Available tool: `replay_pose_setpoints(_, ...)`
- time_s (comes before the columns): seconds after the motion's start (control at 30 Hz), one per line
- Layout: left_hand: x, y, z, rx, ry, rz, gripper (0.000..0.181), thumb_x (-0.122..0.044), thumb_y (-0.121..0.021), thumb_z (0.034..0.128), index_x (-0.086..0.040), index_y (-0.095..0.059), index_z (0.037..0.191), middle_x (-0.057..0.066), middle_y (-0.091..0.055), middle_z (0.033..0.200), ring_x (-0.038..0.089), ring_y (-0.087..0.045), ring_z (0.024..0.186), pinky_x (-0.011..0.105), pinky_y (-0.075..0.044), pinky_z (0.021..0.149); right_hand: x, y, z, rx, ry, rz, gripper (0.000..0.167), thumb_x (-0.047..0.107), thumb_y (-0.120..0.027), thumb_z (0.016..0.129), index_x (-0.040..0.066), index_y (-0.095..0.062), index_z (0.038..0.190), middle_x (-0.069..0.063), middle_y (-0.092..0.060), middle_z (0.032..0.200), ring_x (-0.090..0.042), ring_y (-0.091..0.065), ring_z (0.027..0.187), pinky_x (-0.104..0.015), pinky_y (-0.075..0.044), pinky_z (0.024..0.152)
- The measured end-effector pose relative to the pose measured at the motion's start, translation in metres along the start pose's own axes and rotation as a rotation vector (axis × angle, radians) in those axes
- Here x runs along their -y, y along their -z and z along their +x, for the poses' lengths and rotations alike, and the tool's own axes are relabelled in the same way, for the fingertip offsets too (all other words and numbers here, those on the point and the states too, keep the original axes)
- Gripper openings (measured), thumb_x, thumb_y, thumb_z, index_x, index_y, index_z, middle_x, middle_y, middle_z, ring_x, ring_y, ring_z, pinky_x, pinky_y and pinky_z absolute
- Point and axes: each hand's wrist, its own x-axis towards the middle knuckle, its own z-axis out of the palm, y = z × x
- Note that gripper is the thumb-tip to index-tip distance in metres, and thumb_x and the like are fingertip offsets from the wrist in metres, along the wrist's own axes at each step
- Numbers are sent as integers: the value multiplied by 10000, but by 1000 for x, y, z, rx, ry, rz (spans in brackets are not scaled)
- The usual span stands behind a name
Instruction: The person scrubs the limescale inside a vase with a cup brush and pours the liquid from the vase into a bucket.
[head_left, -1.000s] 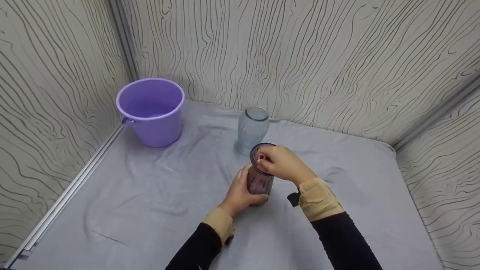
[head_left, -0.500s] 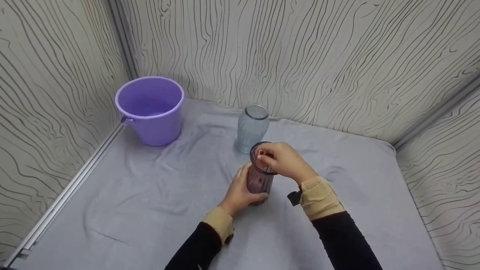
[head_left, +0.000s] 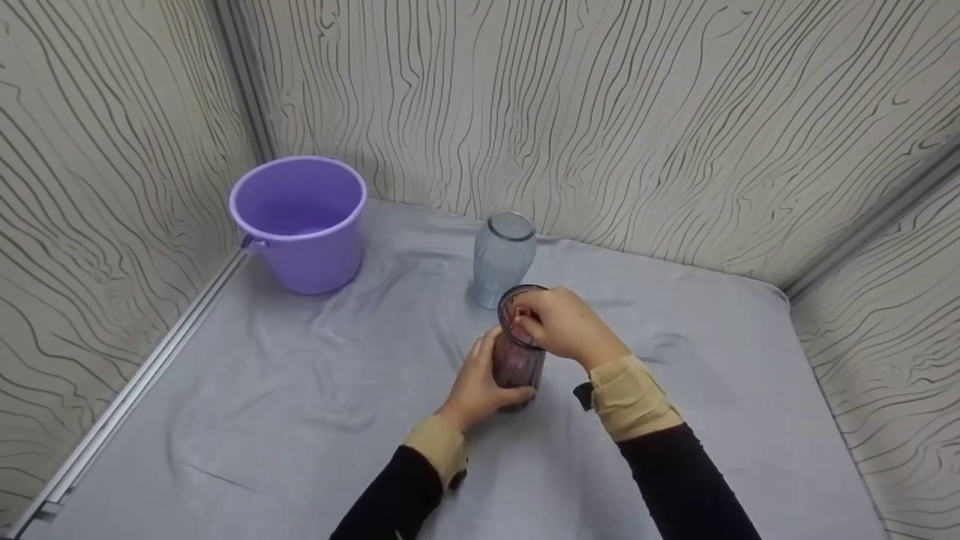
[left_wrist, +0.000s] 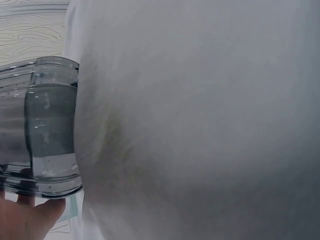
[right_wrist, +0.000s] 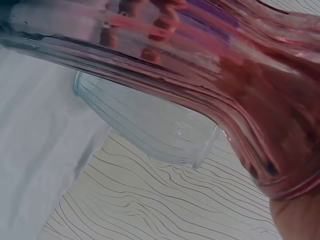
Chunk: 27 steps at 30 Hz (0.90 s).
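Observation:
A purple-pink ribbed glass vase point(head_left: 517, 367) stands slightly tilted on the cloth. The left hand point(head_left: 474, 386) grips its lower side, thumb in front. Its fingertips show against the thick clear base point(left_wrist: 52, 125) in the left wrist view. At the vase's mouth, the right hand point(head_left: 566, 322) has bent fingers reaching inside the rim; a small pinkish patch shows between thumb and forefinger, but whether it is a held thing cannot be told. Through the pink glass point(right_wrist: 165, 50) in the right wrist view, left fingertips show. A pale blue glass vase point(head_left: 502, 262) stands upright just behind.
A purple bucket point(head_left: 315, 259) stands at the back left, near the corner. A wrinkled grey cloth point(head_left: 315, 375) covers the table. Patterned panels point(head_left: 615, 127) rise at the back and both sides, with a metal rail point(head_left: 135, 390) along the left edge.
The right hand shifts slightly at the vase's mouth, its fingers staying inside the rim. The left hand keeps its grip, and the blue vase and bucket stay put.

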Motion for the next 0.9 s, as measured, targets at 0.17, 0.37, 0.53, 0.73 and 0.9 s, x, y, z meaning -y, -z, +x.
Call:
replay_pose_setpoints(0.17, 0, -1, 0, 8, 4, -1, 1023, -291, -937, 703, -190, -350, 1535, 81, -462, 1448, 237, -479, 1292, 474, -401, 1086, 0, 2, -1, 38, -14, 2, 99, 2, -675, 872, 81, -667, 812, 12, -597, 716, -137, -528, 657, -373, -494, 637)
replay_pose_setpoints(0.37, -1, -2, 1, 4, -3, -1, 1012, -312, -934, 704, -192, -358, 1527, 80, -472, 1429, 243, -482, 1272, 479, -412, 1070, 1, 4, 0, 72, -18, -22, 148, 28, -674, 868, 102, -605, 760, 40, -505, 668, -135, -468, 625, -354, -442, 603)
replay_pose_setpoints(0.53, 0, 0, -2, 5, -4, -11, 1016, -308, -934, 705, -197, -352, 1530, 77, -461, 1442, 240, -474, 1275, 476, -406, 1072, 1, 2, -1, 65, -30, -3, 151, 61, -679, 870, 117, -587, 764, 58, -470, 668, -126, -452, 629, -335, -417, 600)
replay_pose_setpoints(0.73, 2, 1, -4, 13, -12, -19, 1006, -287, -933, 713, -202, -347, 1526, 77, -442, 1456, 238, -465, 1278, 476, -394, 1082, 0, -2, -4, 28, -38, 62, 103, 100, -687, 908, 115, -619, 832, 43, -546, 718, -121, -501, 670, -337, -443, 627)
replay_pose_setpoints(0.9, 2, 1, 0, -2, -13, -6, 1000, -278, -942, 702, -214, -361, 1512, 71, -462, 1423, 230, -472, 1252, 474, -400, 1067, -2, -2, -3, -10, -29, 92, 45, 91, -674, 925, 100, -654, 886, 28, -611, 763, -112, -536, 690, -326, -469, 647)
